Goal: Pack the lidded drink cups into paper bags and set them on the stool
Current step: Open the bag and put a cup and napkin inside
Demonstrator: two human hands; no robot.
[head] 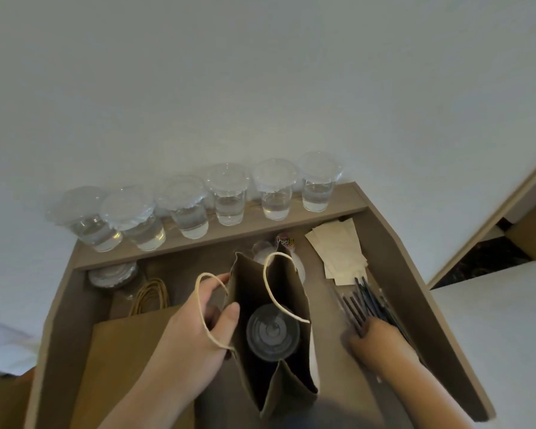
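Barely under way, with one lidded cup [273, 332] seated in the open paper bag [291, 382] on the counter [324, 292], left hand [198, 323] pinching the bag's rim, right hand [376, 340] among the straws [362, 295], grip unclear, six cups [229, 196] left on the shelf [229, 239], stool unseen.

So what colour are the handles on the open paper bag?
Cream-white cord handles, against the brown paper bag; the head view shows them clearly.

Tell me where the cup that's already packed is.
Head view, centre: the lidded cup stands inside the open paper bag, between the left hand gripping the bag's rim and the right hand at the straws.
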